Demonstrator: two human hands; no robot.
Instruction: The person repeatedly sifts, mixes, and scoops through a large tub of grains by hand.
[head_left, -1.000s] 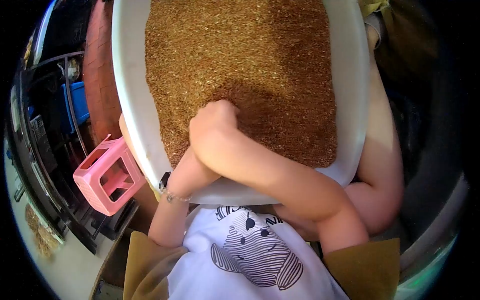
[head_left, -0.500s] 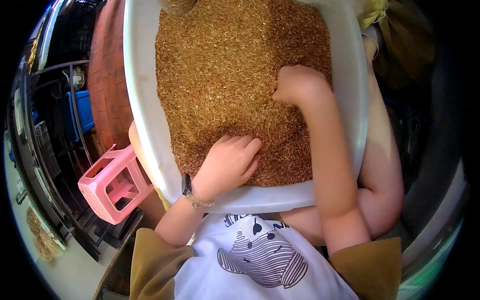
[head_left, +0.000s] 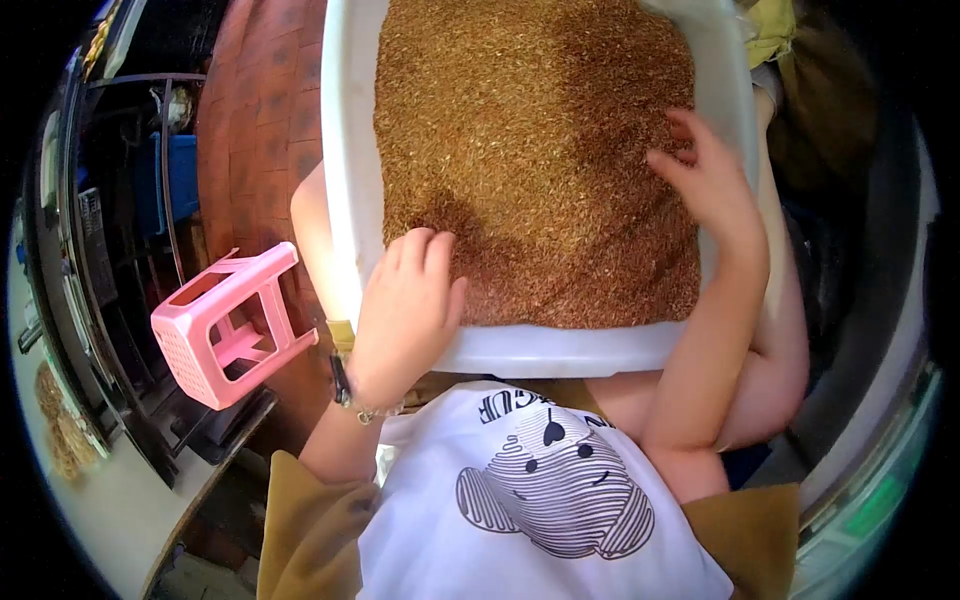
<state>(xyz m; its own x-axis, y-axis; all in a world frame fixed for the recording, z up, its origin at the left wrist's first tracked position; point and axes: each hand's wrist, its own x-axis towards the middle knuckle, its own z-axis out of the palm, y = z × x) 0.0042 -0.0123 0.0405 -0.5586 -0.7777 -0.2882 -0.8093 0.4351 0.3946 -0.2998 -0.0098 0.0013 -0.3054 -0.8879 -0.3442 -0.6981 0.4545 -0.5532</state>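
Note:
A white tub [head_left: 590,352] across my lap holds a wide layer of brown grain-like material [head_left: 500,130]. My left hand [head_left: 408,300] is at the tub's near left corner, its fingertips at the edge of the grain and its thumb a little apart. It holds nothing that I can see. Over the right side of the grain, my right hand [head_left: 708,175] has its thumb and fingers spread, with nothing between them. A shallow dark hollow shows in the grain just beyond my left hand. A dark band and a beaded bracelet [head_left: 366,412] circle my left wrist.
An upturned pink plastic stool [head_left: 205,350] lies on the left beside the tub. Reddish tiles [head_left: 255,130] cover the floor there. Farther left are a dark metal rack [head_left: 140,78] and a blue container [head_left: 178,180]. Yellowish cloth [head_left: 770,30] shows at the upper right.
My hands were crossed over the grain, then came apart. Since then my left hand has moved left, and my right hand has shifted right and opened. The tub appears farther right in view.

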